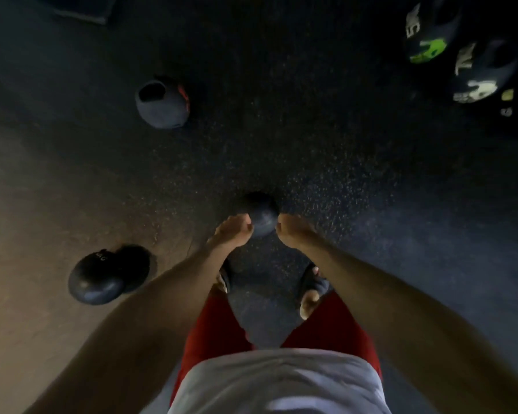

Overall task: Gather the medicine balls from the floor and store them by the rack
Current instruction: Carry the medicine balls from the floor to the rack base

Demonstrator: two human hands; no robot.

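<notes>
Left hand [232,231] and right hand [293,231] cup a small dark medicine ball [260,215] from either side, fingers [245,225] pressed on it, above the speckled floor [311,144]; other medicine balls [162,104] lie well apart.

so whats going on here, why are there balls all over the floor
A person is bent over a small dark ball on the gym floor, with the left hand and right hand pressed to its sides. Whether it has left the floor is hard to tell. Two more dark balls lie loose, one ahead to the left and one beside the left arm. Two lettered balls sit together at the far right.
</notes>
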